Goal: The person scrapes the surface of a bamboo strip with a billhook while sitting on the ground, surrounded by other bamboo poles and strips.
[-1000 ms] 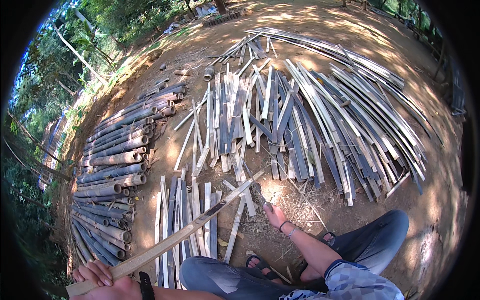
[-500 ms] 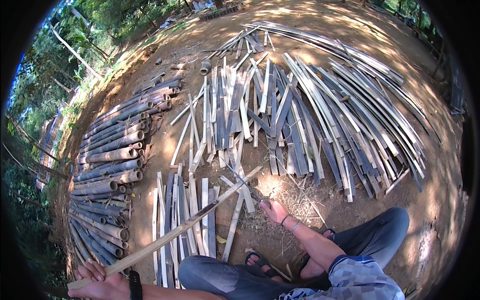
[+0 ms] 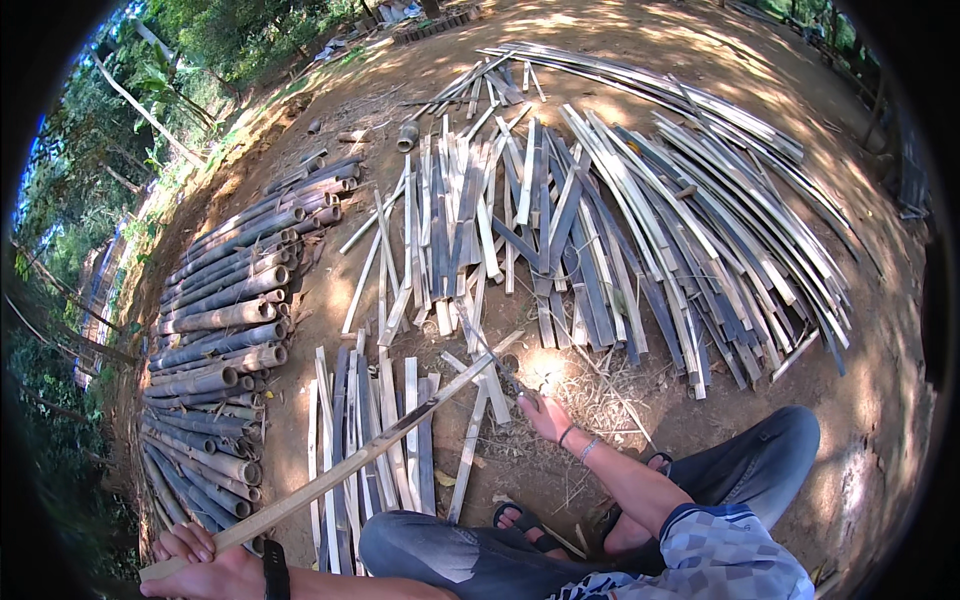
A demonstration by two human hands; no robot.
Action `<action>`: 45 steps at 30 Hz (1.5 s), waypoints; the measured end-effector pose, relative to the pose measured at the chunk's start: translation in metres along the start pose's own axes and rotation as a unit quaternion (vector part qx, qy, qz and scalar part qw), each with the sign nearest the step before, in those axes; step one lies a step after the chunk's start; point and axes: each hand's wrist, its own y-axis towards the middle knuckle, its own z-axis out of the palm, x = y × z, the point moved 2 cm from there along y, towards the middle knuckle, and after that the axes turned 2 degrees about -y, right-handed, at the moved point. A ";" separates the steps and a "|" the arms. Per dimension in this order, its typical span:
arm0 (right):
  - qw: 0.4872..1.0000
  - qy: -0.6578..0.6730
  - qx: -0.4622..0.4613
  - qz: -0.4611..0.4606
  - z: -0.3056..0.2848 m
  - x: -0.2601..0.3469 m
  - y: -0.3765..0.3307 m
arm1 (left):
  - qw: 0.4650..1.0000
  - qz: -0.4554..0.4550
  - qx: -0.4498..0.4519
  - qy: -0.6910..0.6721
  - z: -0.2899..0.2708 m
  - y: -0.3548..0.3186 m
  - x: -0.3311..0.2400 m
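Observation:
My left hand (image 3: 208, 568) is closed round the near end of a long split bamboo strip (image 3: 340, 471), which slants up and away to the right across the middle. My right hand (image 3: 545, 416) grips the handle of a knife (image 3: 490, 352) with a long, narrow dark blade. Its blade crosses the strip close to the far end; whether they touch I cannot tell. Under the strip's far part, a few more bamboo strips (image 3: 469, 456) lie on the dirt. My legs are folded beside them, with a sandalled foot (image 3: 528, 525) between.
Cut bamboo strips (image 3: 352, 430) lie side by side left of my knee. Ahead spreads a large pile of strips (image 3: 690, 250), and whole bamboo poles (image 3: 225, 380) are stacked at the left. Pale shavings (image 3: 585, 390) litter the ground by my right hand. Trees (image 3: 240, 40) stand beyond.
The knife and my right hand have shifted very slightly left and up. My left hand still holds the strip in nearly the same place.

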 end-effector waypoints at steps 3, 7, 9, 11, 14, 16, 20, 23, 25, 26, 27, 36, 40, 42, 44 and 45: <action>1.000 0.014 0.019 -0.016 -0.005 -0.008 -0.006 | 1.000 -0.015 0.014 -0.006 -0.004 0.004 0.001; 0.999 0.020 -0.023 0.017 -0.002 -0.006 0.001 | 1.000 -0.011 0.022 -0.010 -0.006 0.006 0.005; 0.998 0.017 0.000 0.061 -0.002 0.004 -0.006 | 1.000 -0.008 0.015 -0.008 -0.005 0.005 0.004; 1.000 -0.010 0.007 0.003 -0.001 -0.019 -0.006 | 1.000 -0.015 0.009 -0.001 0.000 0.000 0.001; 0.996 0.013 0.047 0.078 -0.008 -0.036 -0.003 | 0.999 -0.013 0.037 -0.022 -0.004 0.003 0.000; 0.995 0.008 0.027 0.091 -0.009 -0.034 -0.001 | 0.999 -0.010 0.028 -0.016 0.003 -0.005 0.001; 0.998 -0.014 0.053 0.020 -0.007 -0.002 -0.017 | 1.000 -0.002 0.012 -0.004 0.006 -0.007 -0.007; 1.000 0.001 0.029 0.006 -0.008 -0.031 -0.015 | 0.999 -0.016 0.037 -0.023 0.005 -0.006 -0.002; 0.996 0.041 0.019 0.079 -0.011 -0.025 -0.005 | 0.999 -0.008 0.033 -0.017 0.005 -0.006 -0.004; 0.998 0.033 0.021 0.054 -0.010 -0.020 -0.006 | 0.999 -0.004 0.031 -0.014 0.005 -0.006 -0.006; 0.999 0.025 0.011 0.043 -0.008 -0.015 -0.008 | 1.000 -0.002 0.026 -0.013 0.005 -0.006 -0.005; 0.995 0.031 -0.016 0.094 -0.005 -0.026 -0.001 | 0.999 -0.004 0.038 -0.016 0.003 -0.004 -0.003; 0.999 -0.021 0.026 0.023 -0.003 -0.014 -0.013 | 0.999 -0.003 0.034 -0.009 0.001 -0.003 -0.002; 0.996 -0.023 0.082 0.016 -0.009 -0.025 -0.017 | 0.999 -0.009 0.048 -0.008 0.000 -0.002 -0.001; 0.999 -0.024 0.013 0.038 -0.008 -0.034 -0.007 | 0.996 -0.014 0.085 -0.021 0.000 0.000 -0.001; 0.998 -0.024 -0.022 0.047 -0.006 -0.039 -0.002 | 0.998 -0.010 0.068 -0.016 0.002 -0.003 -0.005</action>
